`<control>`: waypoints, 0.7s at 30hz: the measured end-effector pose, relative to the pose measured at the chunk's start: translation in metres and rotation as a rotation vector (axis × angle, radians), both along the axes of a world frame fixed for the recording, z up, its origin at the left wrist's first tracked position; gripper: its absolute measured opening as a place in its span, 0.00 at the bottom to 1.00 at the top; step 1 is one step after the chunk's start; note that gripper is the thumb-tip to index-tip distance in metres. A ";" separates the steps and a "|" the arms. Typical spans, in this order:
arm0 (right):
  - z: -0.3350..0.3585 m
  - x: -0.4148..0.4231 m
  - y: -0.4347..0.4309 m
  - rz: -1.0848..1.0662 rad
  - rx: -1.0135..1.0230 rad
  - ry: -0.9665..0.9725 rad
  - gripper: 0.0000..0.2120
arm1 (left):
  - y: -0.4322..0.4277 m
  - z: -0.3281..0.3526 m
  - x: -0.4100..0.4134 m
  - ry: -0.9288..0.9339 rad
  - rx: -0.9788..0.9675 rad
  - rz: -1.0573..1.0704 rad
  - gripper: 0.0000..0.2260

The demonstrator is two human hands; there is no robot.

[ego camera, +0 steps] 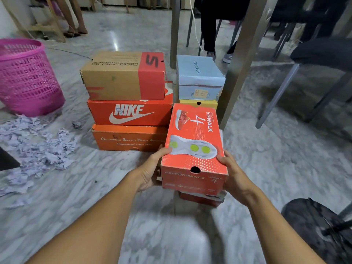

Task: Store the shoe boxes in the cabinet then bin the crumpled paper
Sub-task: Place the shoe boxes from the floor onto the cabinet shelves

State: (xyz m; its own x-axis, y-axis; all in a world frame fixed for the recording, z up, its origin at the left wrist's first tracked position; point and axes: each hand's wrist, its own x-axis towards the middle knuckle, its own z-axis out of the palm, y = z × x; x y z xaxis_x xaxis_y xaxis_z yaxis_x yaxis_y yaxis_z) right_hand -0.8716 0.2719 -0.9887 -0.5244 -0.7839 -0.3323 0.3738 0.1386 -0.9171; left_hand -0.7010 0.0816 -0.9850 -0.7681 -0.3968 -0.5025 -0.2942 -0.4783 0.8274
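I hold a red GoWalk shoe box (194,145) between both hands. My left hand (150,168) grips its left side with the thumb on the lid. My right hand (233,174) grips its right side. Another red box (202,200) shows just under it. To the left stands a stack: a brown Skechers box (122,77) on an orange Nike box (129,113) on an orange safety-shoe box (127,139). Behind, a pale blue box (200,77) sits on a yellow box (198,103). Crumpled paper (38,147) litters the floor at left. No cabinet is in view.
A pink mesh bin (26,77) stands at far left by the paper. A metal table leg (240,60) rises right of the blue box, with chairs (304,73) and a seated person's legs (211,35) behind. A dark fan base (320,225) lies at bottom right.
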 end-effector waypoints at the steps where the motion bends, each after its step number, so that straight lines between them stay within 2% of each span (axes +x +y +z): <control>1: -0.001 0.003 0.002 0.000 -0.007 -0.024 0.22 | -0.001 0.000 0.002 0.009 -0.003 0.009 0.29; 5: -0.002 0.014 0.013 0.041 0.003 -0.065 0.28 | -0.001 0.004 0.017 -0.042 0.004 -0.053 0.35; 12: 0.009 0.043 0.004 0.247 0.033 -0.152 0.28 | -0.006 0.012 0.071 -0.144 0.043 -0.114 0.42; 15: 0.012 0.057 -0.021 0.309 0.014 -0.161 0.30 | -0.015 0.020 0.101 -0.142 0.043 -0.043 0.41; 19: 0.018 0.082 -0.067 0.440 0.009 -0.052 0.29 | -0.028 0.038 0.150 -0.154 0.002 0.116 0.39; 21: 0.023 0.103 -0.097 0.539 0.015 -0.012 0.32 | -0.037 0.048 0.183 -0.134 0.005 0.210 0.37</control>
State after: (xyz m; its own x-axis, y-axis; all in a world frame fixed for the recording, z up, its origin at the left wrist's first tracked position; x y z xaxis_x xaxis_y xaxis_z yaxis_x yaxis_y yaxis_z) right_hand -0.7683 0.1748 -0.9657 -0.0451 -0.9358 -0.3495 0.2568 0.3273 -0.9094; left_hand -0.5176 0.0448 -0.9368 -0.5949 -0.5380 -0.5972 -0.2949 -0.5450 0.7848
